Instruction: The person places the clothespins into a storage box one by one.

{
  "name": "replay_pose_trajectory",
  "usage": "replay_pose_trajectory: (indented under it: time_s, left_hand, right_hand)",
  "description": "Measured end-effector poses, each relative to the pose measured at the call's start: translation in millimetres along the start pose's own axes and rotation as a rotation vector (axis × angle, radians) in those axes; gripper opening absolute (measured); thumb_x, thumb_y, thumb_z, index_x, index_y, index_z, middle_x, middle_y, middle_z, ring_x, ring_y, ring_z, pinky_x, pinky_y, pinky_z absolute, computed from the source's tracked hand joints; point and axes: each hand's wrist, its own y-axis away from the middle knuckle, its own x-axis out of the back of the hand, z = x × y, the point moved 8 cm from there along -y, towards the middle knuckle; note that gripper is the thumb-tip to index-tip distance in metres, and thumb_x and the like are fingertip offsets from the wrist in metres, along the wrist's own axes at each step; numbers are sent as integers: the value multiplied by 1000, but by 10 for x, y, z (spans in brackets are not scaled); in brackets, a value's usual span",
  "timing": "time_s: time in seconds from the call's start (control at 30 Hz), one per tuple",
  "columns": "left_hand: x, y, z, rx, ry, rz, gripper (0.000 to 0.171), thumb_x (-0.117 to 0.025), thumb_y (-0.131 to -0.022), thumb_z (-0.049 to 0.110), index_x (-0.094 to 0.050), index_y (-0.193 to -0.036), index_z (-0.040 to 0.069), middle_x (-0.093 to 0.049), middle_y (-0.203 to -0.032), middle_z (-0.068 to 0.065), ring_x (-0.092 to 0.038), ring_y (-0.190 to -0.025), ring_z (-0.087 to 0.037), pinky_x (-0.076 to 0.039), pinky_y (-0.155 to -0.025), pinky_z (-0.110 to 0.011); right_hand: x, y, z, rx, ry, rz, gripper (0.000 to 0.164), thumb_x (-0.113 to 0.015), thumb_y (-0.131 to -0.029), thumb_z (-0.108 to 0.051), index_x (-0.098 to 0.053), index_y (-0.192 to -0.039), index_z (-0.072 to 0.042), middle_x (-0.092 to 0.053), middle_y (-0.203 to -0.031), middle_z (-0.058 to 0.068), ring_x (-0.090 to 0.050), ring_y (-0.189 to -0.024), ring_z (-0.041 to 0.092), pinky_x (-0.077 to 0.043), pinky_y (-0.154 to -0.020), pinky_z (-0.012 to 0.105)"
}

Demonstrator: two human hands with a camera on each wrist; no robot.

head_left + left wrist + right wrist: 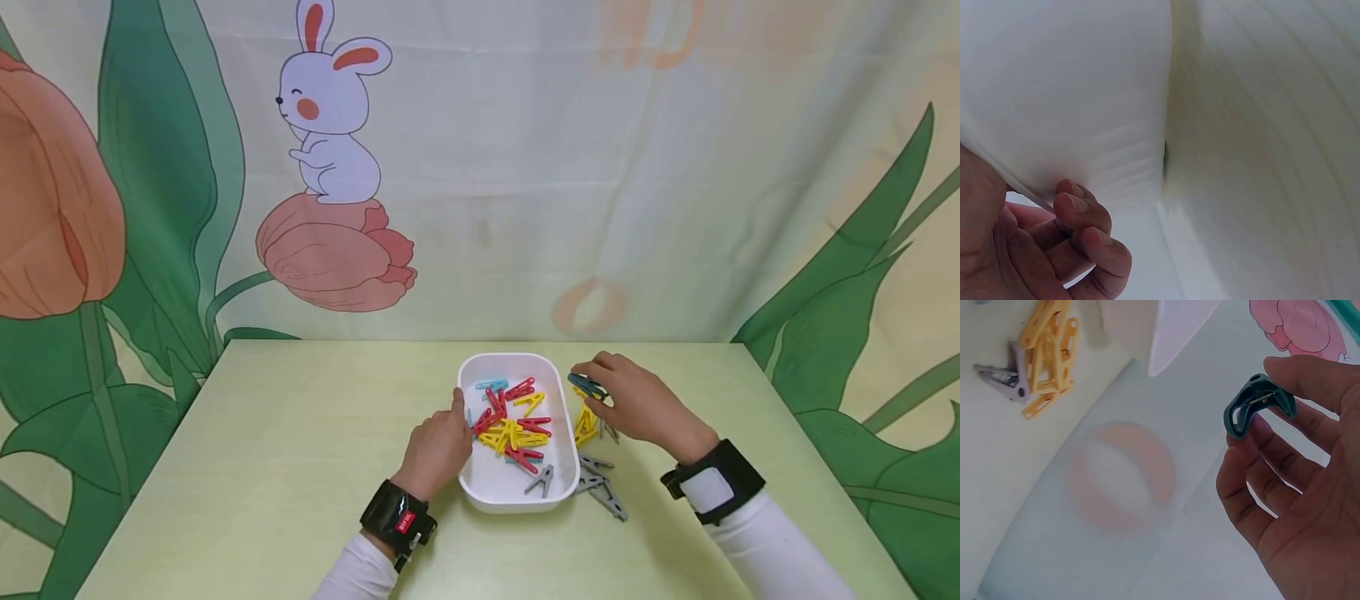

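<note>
A white plastic basket holds yellow, red, light blue and grey clothespins. My left hand grips the basket's left side, the index finger lying along the rim. In the left wrist view, the curled fingers are against the outer wall. To the right of the basket, my right hand pinches a dark teal clothespin between thumb and fingers, raised above the table. Below that hand lie yellow clothespins with a grey one beside them.
Several grey clothespins lie against the basket's lower right side. The pale table ends at a printed cloth backdrop with a rabbit and tulips.
</note>
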Motion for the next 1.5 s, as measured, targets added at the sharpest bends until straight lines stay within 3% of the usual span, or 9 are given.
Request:
replay_pose_trajectory:
  time_s: [0.4,1.03,1.5]
  left_hand:
    - [43,1,9,-61,-22,67,59,-58,-96,16,-38,-146,-9,-65,-74,-12,-52,-55,-17,-42,-48,-32]
    - [54,8,-12,-26,-12,6,62,-58,-97,18,-35,-148,-7,-64,-76,-11,-52,-56,-18,-39,-49,-29]
    - [7,11,-35,-26,5,-7,64,-59,-97,19,-33,-150,-6,-62,-74,-8,-52,-55,-17,-38,-49,-28]
  right_hand:
    - [139,-273,-324,48,11,28,45,-73,-88,-27,-63,-130,-16,-62,-113,5,-59,-96,20,-56,-84,37]
    - [107,-576,-782,138,-53,9,43,-72,-89,-25,-63,-130,-15,-64,-117,5,-60,-101,19,-56,-85,33]
    - [-18,-664,-810,109,-125,-4,41,-69,-92,-24,-62,-131,-14,-62,-123,7,-58,-105,21,-56,-88,33]
